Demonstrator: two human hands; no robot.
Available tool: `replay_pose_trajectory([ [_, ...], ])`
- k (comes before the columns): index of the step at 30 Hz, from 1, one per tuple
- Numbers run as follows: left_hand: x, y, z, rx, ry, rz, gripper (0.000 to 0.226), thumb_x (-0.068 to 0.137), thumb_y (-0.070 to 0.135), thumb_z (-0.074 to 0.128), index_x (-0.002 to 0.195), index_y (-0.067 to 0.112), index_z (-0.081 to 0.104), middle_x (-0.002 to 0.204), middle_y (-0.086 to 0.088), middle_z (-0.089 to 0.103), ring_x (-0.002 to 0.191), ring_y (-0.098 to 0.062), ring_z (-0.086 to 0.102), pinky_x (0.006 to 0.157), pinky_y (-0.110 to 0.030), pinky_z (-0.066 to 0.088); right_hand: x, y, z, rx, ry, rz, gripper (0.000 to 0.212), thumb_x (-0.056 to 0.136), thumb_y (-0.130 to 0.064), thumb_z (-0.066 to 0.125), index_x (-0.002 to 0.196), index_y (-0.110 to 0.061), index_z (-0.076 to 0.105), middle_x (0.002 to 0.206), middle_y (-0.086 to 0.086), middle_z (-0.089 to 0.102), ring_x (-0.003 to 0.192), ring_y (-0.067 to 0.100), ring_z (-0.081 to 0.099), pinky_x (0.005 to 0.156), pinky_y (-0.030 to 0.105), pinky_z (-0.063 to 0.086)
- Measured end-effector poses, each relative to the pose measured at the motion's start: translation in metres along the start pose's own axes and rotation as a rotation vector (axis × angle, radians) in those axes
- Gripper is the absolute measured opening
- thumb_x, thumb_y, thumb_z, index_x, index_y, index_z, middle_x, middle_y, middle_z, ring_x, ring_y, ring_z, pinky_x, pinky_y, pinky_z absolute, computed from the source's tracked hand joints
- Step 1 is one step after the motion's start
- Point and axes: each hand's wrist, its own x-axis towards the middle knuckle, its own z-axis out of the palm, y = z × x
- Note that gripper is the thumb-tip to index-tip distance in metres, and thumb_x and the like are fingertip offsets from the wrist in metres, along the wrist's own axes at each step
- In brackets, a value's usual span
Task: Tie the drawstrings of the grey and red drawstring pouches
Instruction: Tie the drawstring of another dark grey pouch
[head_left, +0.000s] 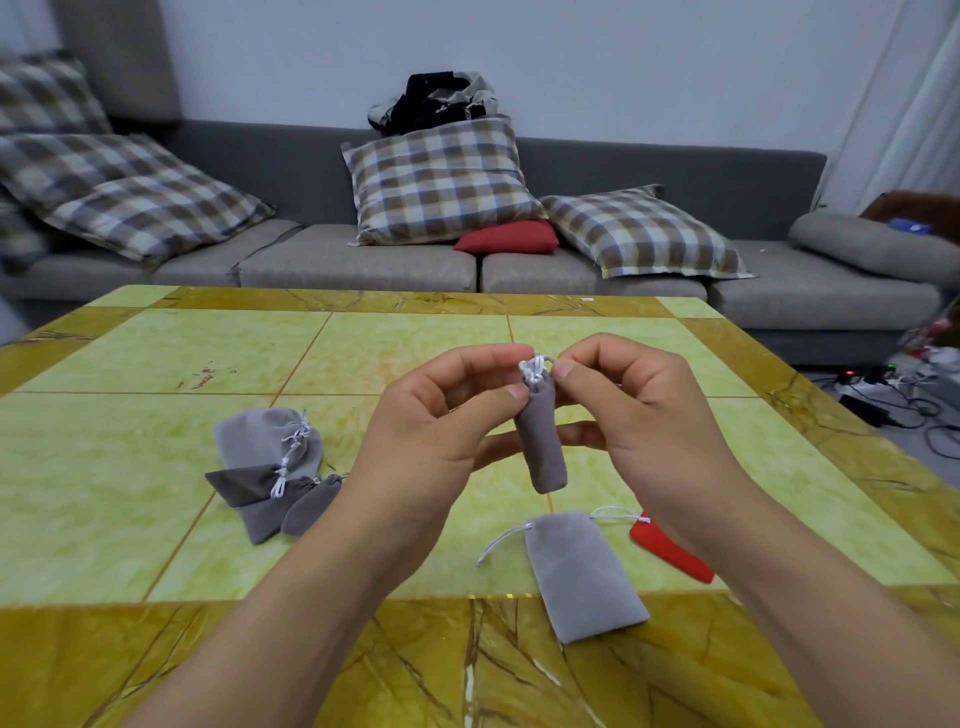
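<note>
A small grey pouch (541, 441) hangs upright in the air above the table. My left hand (441, 415) and my right hand (639, 410) both pinch its white drawstring (535, 366) at the gathered mouth, one from each side. Another grey pouch (582, 574) lies flat near the front edge with loose white cords. To its right, a red pouch (670, 551) is partly hidden behind my right forearm. On the left lies a pile of several grey pouches (275, 467) with knotted white cords.
The table (156, 415) has a yellow-green tiled top with an amber marble border. Behind it stands a grey sofa (363, 260) with checked cushions and a red cushion (506, 238). Cables and a power strip (862, 384) lie on the floor at the right.
</note>
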Motion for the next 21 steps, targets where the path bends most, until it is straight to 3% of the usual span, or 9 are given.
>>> replay_pose_trajectory([
  [10, 0.0001, -0.0035, -0.0034, 0.027, -0.049, -0.025, 0.021, 0.091, 0.003, 0.06, 0.105, 0.012, 0.072, 0.102, -0.006, 0.075, 0.094, -0.021, 0.073, 0.073, -0.028, 0.057, -0.0008, 0.0007, -0.0007, 0.105, -0.045, 0.103, 0.02, 0.095, -0.01, 0.059, 0.089, 0.007, 0.068, 0.083, 0.011, 0.073, 0.078, 0.018, 0.071, 0.065, 0.029, 0.058],
  [16, 0.0005, -0.0069, 0.0009, 0.042, 0.043, -0.006, 0.018, 0.086, 0.012, 0.066, 0.102, 0.01, 0.075, 0.101, -0.009, 0.076, 0.1, -0.028, 0.071, 0.084, -0.045, 0.059, -0.0017, 0.0017, -0.0022, 0.163, -0.082, 0.142, 0.017, 0.093, -0.011, 0.061, 0.092, 0.003, 0.071, 0.087, 0.013, 0.076, 0.085, 0.024, 0.074, 0.072, 0.032, 0.059],
  [21, 0.0004, -0.0076, 0.0024, 0.038, 0.092, -0.005, 0.014, 0.088, 0.01, 0.066, 0.098, 0.012, 0.076, 0.095, -0.009, 0.077, 0.09, -0.031, 0.073, 0.084, -0.046, 0.059, -0.0027, 0.0044, -0.0004, 0.168, -0.053, 0.125, 0.015, 0.092, -0.008, 0.061, 0.092, 0.003, 0.072, 0.088, 0.014, 0.075, 0.082, 0.025, 0.072, 0.076, 0.034, 0.061],
])
